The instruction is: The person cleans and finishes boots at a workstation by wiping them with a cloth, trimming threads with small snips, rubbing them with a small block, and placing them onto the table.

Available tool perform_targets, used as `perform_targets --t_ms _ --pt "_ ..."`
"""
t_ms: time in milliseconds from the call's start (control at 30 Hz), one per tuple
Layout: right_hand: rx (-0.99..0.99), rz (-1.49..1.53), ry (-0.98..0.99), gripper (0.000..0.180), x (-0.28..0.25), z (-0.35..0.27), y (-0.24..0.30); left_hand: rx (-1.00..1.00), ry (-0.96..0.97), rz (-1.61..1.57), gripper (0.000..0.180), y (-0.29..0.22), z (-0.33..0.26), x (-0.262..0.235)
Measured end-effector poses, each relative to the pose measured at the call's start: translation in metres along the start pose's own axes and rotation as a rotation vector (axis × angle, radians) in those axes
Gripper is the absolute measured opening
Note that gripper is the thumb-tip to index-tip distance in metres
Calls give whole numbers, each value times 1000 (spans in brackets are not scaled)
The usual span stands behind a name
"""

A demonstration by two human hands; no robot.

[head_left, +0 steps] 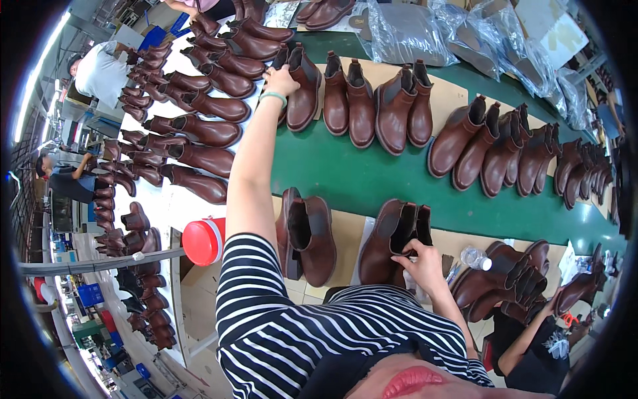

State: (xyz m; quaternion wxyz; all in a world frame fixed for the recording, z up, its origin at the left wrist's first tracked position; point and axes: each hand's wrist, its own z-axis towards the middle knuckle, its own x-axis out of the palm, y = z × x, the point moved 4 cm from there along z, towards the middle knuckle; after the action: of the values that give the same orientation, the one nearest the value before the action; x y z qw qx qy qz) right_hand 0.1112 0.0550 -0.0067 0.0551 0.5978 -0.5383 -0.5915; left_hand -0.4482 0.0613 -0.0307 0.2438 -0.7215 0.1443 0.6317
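Note:
My left hand (280, 80) reaches far across the green belt (345, 176) and grips the top of a brown ankle boot (302, 90), one of a pair standing there. A green band circles that wrist. My right hand (424, 261) is close to my body, its fingers hooked on the opening of a brown boot (389, 243) standing on a cardboard sheet (345, 233). Another brown boot pair (307, 236) stands just left of it. My sleeve is black-and-white striped.
Several more brown boot pairs (465, 143) line the belt to the right. Rows of boots (199, 133) lie on a white table at left. Clear plastic bags (412, 30) are at the back. A red-capped container (203, 241) is at left. Another person's hand (555, 302) holds boots at lower right; other workers sit at far left.

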Motion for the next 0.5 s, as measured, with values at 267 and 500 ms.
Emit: perform_targets --t_ms 267,500 --pt "-223 15 -81 28 -53 92 77 236 -80 66 56 9 63 50" --pt "-530 93 -25 27 -37 202 163 333 -591 -161 37 67 56 -27"
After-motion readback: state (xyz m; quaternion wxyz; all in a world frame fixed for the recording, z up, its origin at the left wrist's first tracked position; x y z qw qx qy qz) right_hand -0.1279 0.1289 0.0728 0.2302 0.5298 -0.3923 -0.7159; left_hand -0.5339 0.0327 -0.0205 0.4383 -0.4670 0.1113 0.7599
